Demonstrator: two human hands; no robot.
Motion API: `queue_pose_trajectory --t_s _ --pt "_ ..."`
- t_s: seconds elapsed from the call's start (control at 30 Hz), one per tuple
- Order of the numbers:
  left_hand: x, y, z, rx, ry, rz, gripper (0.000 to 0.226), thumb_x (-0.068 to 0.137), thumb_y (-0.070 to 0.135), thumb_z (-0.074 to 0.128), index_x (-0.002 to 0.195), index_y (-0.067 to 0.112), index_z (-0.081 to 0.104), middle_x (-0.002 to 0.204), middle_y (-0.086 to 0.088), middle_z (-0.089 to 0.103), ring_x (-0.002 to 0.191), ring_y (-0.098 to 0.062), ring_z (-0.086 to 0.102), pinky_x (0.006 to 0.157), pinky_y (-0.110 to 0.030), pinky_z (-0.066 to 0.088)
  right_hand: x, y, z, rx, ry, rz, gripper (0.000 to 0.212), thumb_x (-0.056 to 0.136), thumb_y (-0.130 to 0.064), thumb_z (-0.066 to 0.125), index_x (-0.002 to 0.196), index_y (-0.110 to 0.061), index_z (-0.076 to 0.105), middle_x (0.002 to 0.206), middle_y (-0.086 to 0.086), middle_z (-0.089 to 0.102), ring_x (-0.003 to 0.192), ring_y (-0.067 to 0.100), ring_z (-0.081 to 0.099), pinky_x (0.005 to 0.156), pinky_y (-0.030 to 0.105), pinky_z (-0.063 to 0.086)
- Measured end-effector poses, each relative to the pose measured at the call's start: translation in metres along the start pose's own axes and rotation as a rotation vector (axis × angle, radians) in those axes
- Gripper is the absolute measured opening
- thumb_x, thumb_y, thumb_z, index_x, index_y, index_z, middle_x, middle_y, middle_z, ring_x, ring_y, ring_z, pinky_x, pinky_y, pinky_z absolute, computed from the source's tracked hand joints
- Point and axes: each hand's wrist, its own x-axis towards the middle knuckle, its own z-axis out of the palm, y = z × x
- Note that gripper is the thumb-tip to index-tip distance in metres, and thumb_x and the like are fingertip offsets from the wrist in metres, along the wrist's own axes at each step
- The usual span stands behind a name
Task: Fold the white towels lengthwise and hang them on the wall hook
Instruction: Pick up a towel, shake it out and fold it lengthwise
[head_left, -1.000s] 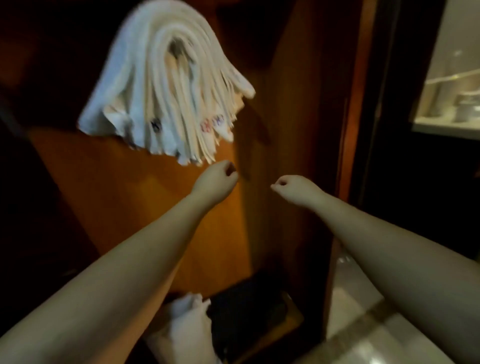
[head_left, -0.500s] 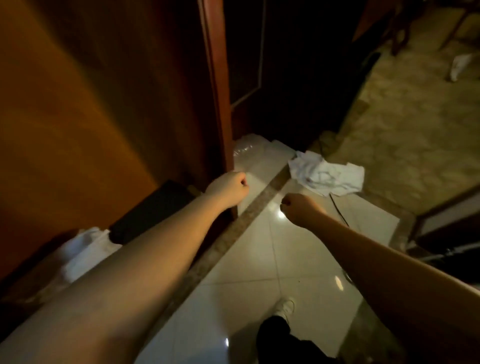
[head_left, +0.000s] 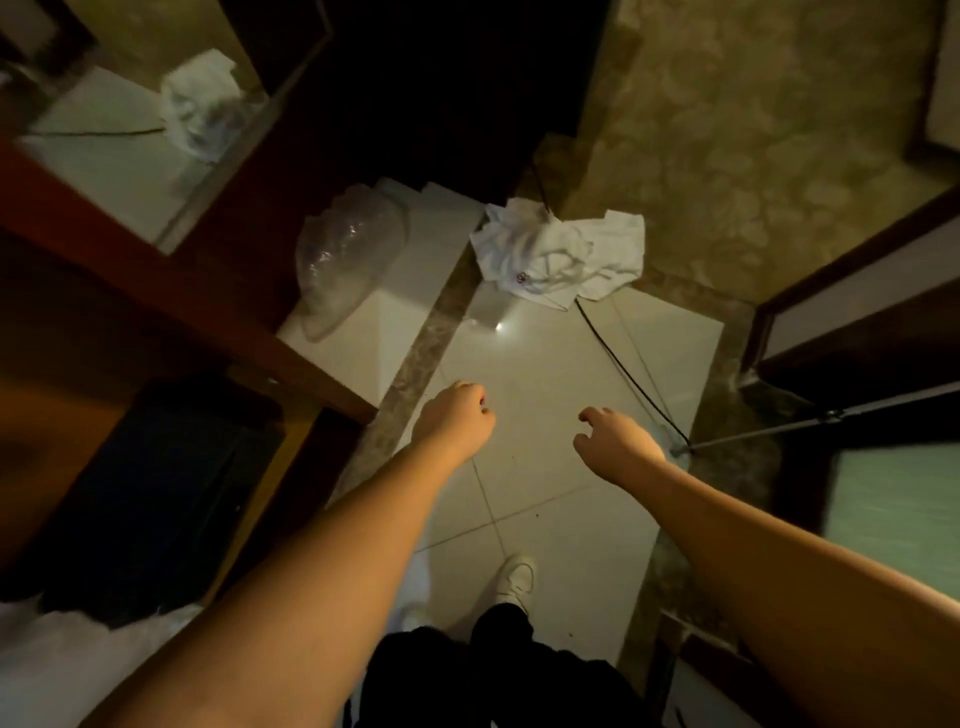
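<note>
Tiled floor (head_left: 545, 364), crumpled white towel (head_left: 563, 254), unreadable mark.

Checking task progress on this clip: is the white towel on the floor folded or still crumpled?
Crumpled. The white towel lies in a loose, creased heap on the tile floor, corners splayed unevenly; neither hand touches it.

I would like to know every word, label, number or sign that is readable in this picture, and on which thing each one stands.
None can be read.
Crumpled white towel on the floor: a small dark mark near its lower edge, too small and blurred to read.
Clear plastic bag: no print visible.
White shoe: no print visible.
</note>
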Motion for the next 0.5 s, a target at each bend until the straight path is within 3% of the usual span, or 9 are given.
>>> queue_pose_trajectory --t_s 0.17,0.5 --pt "0.103 0.013 0.027 0.014 0.003 0.03 0.029 0.099 0.024 0.049 0.124 0.014 0.059 0.133 -0.005 0.057 0.11 -0.028 0.058 0.078 -0.033 0.039 0.089 0.024 0.001 0.002 0.043 0.035 0.052 0.098 -0.03 0.049 0.148 -0.019 0.043 0.149 0.007 0.049 0.131 0.03 0.049 0.1 0.04 0.042" --pt "0.332 0.005 0.067 0.096 -0.087 0.146 0.036 0.098 0.022 0.048 0.132 0.01 0.054 0.134 -0.011 0.055 0.119 -0.032 0.054 0.097 -0.041 0.042 0.291 0.042 0.013 0.035 0.002 0.161 0.058 0.101 -0.031 0.048 0.155 -0.019 0.031 0.156 0.007 0.04 0.138 0.031 0.042 0.108 0.041 0.038"
